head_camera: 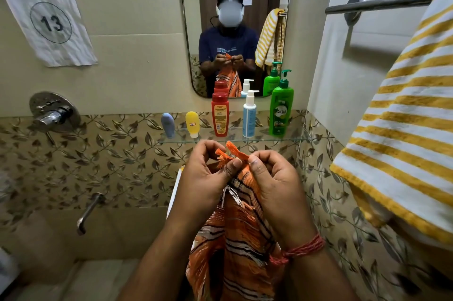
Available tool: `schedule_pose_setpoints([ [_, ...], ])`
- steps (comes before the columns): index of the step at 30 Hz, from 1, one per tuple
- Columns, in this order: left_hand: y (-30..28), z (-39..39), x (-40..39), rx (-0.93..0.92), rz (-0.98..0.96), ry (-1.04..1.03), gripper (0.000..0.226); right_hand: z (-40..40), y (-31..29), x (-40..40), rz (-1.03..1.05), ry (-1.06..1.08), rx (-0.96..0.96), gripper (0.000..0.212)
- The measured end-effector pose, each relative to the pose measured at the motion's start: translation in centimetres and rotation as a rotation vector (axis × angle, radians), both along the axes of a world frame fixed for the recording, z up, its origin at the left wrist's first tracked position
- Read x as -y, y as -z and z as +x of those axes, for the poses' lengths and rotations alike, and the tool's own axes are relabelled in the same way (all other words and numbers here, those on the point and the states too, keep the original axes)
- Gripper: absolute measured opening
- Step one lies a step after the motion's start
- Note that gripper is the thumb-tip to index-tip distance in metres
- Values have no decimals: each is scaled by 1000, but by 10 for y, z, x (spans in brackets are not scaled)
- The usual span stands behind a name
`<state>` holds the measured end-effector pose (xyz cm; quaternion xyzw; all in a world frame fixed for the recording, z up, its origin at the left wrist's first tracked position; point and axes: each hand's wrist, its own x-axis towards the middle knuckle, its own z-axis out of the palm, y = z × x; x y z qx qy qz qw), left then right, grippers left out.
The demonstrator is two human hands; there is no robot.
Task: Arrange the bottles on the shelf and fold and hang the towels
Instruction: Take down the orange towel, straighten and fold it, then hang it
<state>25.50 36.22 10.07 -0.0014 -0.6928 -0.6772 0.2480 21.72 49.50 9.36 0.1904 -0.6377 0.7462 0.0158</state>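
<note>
While both hands met just below the middle of the frame, the left hand (208, 173) pinched one fringed corner of the orange striped towel (240, 232) between thumb and curled fingers, and the right hand (272, 178) pinched the neighbouring corner, the two grips nearly touching. From those corners the towel hung straight down toward the bottom edge, its long axis vertical, bunched between the forearms. By judgement, the coming move depended on the corners being drawn apart sideways so the top edge would run level; neither hand was clearly nearer the cloth. Above the hands, five bottles stood in a row on the glass shelf (176, 139): a blue tube (168, 125), a yellow tube (192, 124), a red bottle (220, 114), a white pump bottle (249, 117) and a green pump bottle (280, 109). At upper right ran the towel bar (382, 3), with a yellow striped towel (404, 117) draped down the right edge. The orange towel's lower end was cut off by the frame, and its far corners could not be made out
</note>
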Motion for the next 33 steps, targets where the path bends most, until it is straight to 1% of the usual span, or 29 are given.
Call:
schedule_pose_setpoints([
  [2, 1, 0, -1, -23, -53, -40, 34, -1, 1, 0, -14, -1, 19, 12],
  [6, 4, -2, -1, -61, -118, -84, 22, -4, 4, 2, -8, 31, 25, 11],
  [10, 4, -4, -1, -128, -168, -115, 21, -8, 6, 3, 37, 53, 12, 12],
  [13, 1, -7, 0, -107, -100, -96, 25, -6, 5, 4, 36, 7, 11, 12],
  [16, -1, -9, -1, -80, -24, -20, 21, -5, 3, 4, 33, -31, -10, 12],
  [19, -3, -8, 0, -75, -34, 6, 21, -5, 1, 3, 38, -64, -36, 11],
  [22, -4, -8, 1, -76, -33, -31, 26, -5, -1, 3, 34, -86, -59, 11],
  [24, -6, -7, 2, -84, -46, -60, 27, -5, -2, 3, 60, -97, -108, 11],
  [27, -8, -6, 3, -108, -58, -73, 25, -6, -4, 0, 115, -149, -177, 10],
  [29, -11, -5, 5, -123, -30, -65, 23, -10, -7, -6, 151, -196, -218, 10],
  [32, -15, -5, 7, -146, -13, -49, 20, -17, -11, -14, 195, -280, -287, 3],
  [33, -16, -5, 7, -155, -10, -46, 19, -18, -11, -15, 196, -289, -312, 5],
])
